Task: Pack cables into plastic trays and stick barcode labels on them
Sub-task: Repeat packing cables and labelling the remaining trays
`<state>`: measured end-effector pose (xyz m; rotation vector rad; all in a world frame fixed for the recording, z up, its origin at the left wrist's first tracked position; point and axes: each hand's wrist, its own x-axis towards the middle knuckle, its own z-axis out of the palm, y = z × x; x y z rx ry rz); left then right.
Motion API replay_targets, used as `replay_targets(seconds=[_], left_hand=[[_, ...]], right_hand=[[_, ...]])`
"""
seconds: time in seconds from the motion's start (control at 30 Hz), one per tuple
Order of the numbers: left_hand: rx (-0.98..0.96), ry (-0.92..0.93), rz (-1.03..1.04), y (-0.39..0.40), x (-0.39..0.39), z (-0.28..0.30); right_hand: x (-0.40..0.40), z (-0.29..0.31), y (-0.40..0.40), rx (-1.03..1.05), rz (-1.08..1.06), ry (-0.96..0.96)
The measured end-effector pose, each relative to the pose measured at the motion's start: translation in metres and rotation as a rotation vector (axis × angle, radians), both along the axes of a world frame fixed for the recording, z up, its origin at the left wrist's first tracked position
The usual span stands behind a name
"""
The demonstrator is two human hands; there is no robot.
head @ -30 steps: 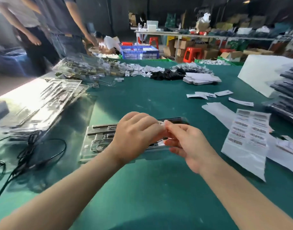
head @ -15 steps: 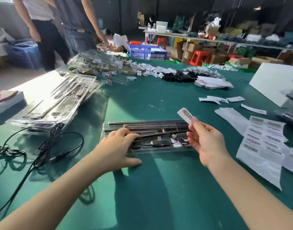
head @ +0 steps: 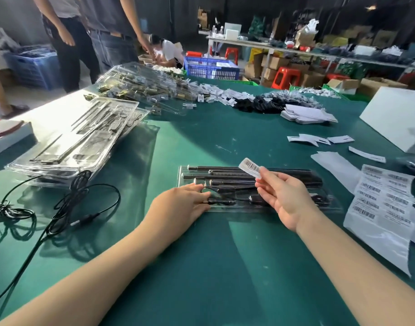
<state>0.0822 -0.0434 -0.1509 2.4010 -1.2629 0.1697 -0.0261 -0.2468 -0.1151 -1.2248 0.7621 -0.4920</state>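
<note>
Forearms reach in from the near edge of the green table point(head: 225, 267). Left hand point(head: 178, 208) lies flat, fingers spread, pressing the near-left end of the clear plastic tray point(head: 295, 209), which holds dark rods and a coiled cable. Right hand point(head: 286, 201) hovers over the tray's middle, thumb and fingertips pinching a barcode label point(head: 250, 167) by one end, the rest sticking up free. That free end could curl onto the fingers or land crooked if lowered unevenly, and the tray may skid if the left hand lifts early. Beyond, right, lies the label sheet point(head: 385, 203); left, loose black cables point(head: 60, 208) and stacked trays point(head: 79, 147).
</note>
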Motion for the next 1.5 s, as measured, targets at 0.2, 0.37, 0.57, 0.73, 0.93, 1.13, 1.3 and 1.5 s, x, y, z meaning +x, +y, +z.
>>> replay_targets(seconds=[0.2, 0.37, 0.57, 0.73, 0.93, 1.13, 1.3, 1.5], left_hand=[[-0.23, 0.256, 0.098, 0.006, 0.006, 0.005], [-0.272, 0.269, 0.095, 0.006, 0.009, 0.003], [-0.268, 0.258, 0.087, 0.008, 0.01, 0.0], [-0.081, 0.026, -0.007, 0.005, 0.005, 0.004], [0.112, -0.139, -0.089, 0.001, 0.002, -0.001], [0.107, -0.104, -0.089, 0.0, 0.005, -0.002], [0.091, -0.086, -0.079, 0.001, 0.007, -0.004], [0.052, -0.104, -0.086, -0.001, 0.003, -0.004]], right_hand=[[0.022, 0.006, 0.023, -0.354, 0.199, 0.263], [0.034, 0.004, 0.028, -0.482, 0.269, 0.415], [0.037, 0.007, 0.031, -0.549, 0.303, 0.489], [0.039, 0.007, 0.033, -0.657, 0.329, 0.519], [0.038, 0.002, 0.037, -1.086, 0.358, 0.645], [0.008, -0.02, 0.04, -1.759, 0.575, 0.485], [-0.031, -0.022, -0.027, -1.522, 0.316, 0.97], [-0.048, 0.007, -0.102, -0.87, 0.152, 1.117]])
